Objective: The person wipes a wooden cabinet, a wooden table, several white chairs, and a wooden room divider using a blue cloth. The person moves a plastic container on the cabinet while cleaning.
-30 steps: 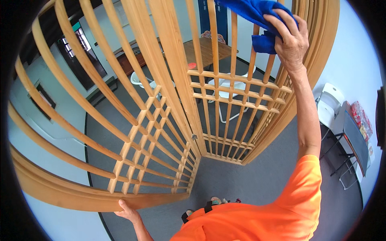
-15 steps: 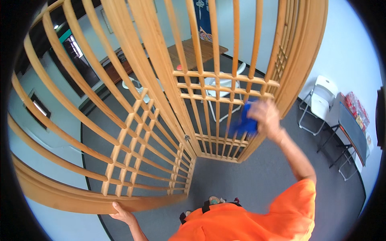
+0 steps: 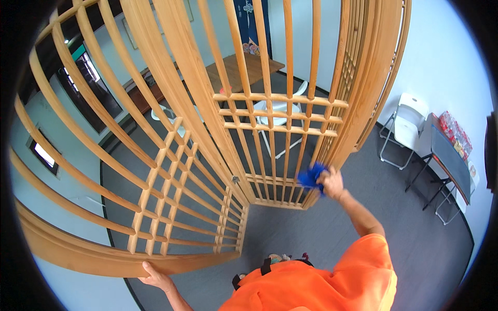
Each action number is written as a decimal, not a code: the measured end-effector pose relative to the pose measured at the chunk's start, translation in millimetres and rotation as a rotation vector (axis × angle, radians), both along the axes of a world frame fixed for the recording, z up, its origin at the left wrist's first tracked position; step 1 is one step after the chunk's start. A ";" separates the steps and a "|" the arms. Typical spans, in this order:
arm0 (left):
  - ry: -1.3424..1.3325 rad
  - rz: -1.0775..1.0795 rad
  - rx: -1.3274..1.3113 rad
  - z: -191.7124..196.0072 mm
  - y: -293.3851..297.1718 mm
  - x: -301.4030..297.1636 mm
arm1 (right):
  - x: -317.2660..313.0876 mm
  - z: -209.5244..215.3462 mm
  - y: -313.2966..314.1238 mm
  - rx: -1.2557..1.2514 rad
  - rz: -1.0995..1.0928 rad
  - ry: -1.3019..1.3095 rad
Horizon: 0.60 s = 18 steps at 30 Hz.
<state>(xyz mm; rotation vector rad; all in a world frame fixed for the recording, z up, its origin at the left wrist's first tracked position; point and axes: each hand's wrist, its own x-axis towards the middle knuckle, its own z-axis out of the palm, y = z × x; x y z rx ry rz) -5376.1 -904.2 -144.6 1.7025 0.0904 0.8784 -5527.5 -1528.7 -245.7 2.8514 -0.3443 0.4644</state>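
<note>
A folding wooden lattice screen (image 3: 182, 93) stands in front of me, its slatted panels set at angles to one another. My right hand (image 3: 332, 182) is closed around a blue cloth (image 3: 312, 176), low down at the right upright of the middle panel. The cloth bunches out to the left of my fingers, over the lower slats. At the lower left my left hand (image 3: 154, 278) is at the outer rail of the left panel, its thumb laid on the wood; its other fingers are partly hidden, and it seems to hold the rail.
A white folding chair (image 3: 405, 127) and a dark folding table (image 3: 450, 155) with red packages (image 3: 456, 136) stand along the right wall. Behind the screen are a wooden table (image 3: 244, 71) and another white chair (image 3: 280, 111). Grey floor (image 3: 394, 217) lies beneath.
My right hand has moved down the right upright with the blue cloth. The view has shifted slightly, showing more of the screen's right side. My left hand stays at the rail.
</note>
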 end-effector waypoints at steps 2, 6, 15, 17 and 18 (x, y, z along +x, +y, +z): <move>-0.043 0.020 -0.042 4.2 -4.1 1.4 | -3.6 -22.3 30.1 0.343 -0.024 0.324; -0.107 -0.098 -0.128 6.9 -8.3 0.5 | 26.7 86.8 47.8 0.380 0.251 0.126; -0.102 0.082 0.004 -2.5 -0.5 -1.4 | 77.0 572.1 30.5 -0.735 0.379 -1.142; -0.103 0.089 0.017 -3.5 -4.6 -0.7 | 66.4 651.7 43.5 -0.645 0.335 -1.235; -0.100 0.085 0.022 -5.8 -8.2 0.8 | 62.9 682.1 32.1 -0.627 0.275 -1.229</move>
